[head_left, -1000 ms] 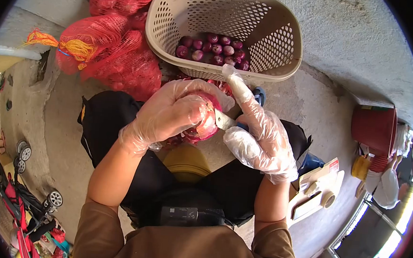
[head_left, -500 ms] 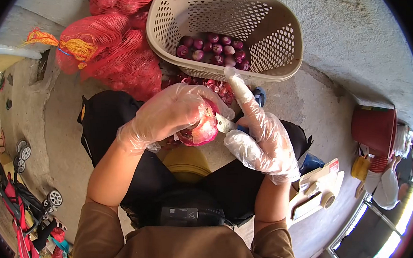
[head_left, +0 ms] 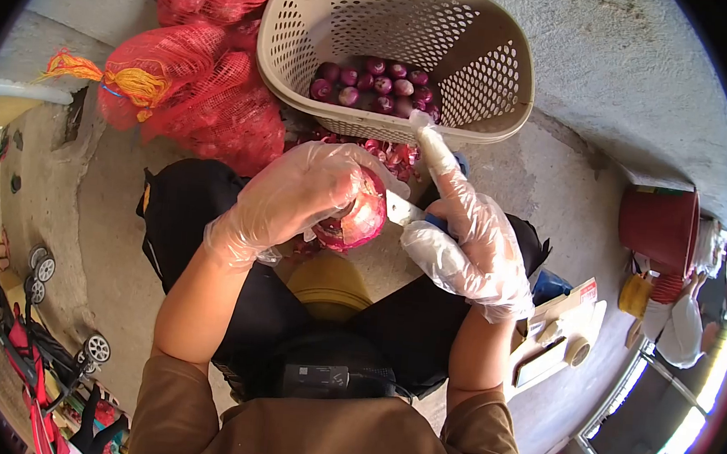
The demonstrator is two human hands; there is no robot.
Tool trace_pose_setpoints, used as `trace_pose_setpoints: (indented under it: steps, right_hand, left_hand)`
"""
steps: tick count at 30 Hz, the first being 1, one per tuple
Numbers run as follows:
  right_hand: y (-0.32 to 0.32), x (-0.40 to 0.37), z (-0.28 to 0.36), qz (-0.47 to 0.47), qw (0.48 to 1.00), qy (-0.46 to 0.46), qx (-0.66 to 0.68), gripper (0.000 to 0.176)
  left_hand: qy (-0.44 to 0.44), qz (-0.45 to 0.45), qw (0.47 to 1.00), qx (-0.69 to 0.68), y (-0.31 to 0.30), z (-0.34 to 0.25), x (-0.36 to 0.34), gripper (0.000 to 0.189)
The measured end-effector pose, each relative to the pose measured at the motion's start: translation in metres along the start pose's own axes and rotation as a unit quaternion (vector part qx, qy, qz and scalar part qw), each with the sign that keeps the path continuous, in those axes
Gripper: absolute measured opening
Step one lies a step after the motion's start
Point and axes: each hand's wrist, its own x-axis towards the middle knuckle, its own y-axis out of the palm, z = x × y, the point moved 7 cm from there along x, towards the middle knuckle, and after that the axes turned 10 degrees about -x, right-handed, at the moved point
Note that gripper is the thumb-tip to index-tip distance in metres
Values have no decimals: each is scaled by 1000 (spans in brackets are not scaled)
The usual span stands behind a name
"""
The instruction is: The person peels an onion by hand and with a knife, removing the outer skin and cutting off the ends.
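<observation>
A red onion (head_left: 362,218) with partly torn skin is gripped in my left hand (head_left: 303,193), which wears a clear plastic glove. My right hand (head_left: 472,239), gloved the same way, holds a small knife (head_left: 402,210) with a blue handle mostly covered by the fingers. The blade points left, its tip at the onion's right side. My right index finger stretches toward the basket rim. Beyond my hands stands a beige perforated basket (head_left: 396,126) with several peeled red onions (head_left: 382,85) at its bottom. Onion skins (head_left: 392,155) lie on the floor before it.
Red mesh sacks (head_left: 211,115) of onions lean left of the basket. A yellow container (head_left: 330,285) sits between my legs. Cardboard (head_left: 558,338) lies right, a dark red bucket (head_left: 657,226) stands by the wall, and a stroller (head_left: 42,365) is at lower left.
My right hand has shifted slightly right with the knife, drawing the blade back a little from the onion. The left hand keeps its grip, turning the onion slightly.
</observation>
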Motion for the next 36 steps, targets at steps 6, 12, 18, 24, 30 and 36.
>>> trace_pose_setpoints:
  steps: [6,12,18,24,30,36]
  right_hand:
    - [6,2,4,-9,1000,-9,5,79]
    - [7,2,5,-19,1000,-11,9,79]
    - [4,1,2,-22,1000,1,22,81]
    - [6,1,-1,-10,1000,15,19,81]
    - [10,3,4,-23,1000,-18,0,81]
    - [4,2,3,-24,999,-2,22,82]
  left_hand:
    - [-7,14,1000,-2,1,-2,0,77]
    - [-17,7,999,-32,2,-1,0,79]
    - [-5,-11,1000,-28,-1,-3,0,82]
    - [-7,-22,999,-33,-4,1,-1,81]
    - [-4,0,999,-32,2,0,0,79]
    - [10,-12,1000,-3,2,-4,-1,80]
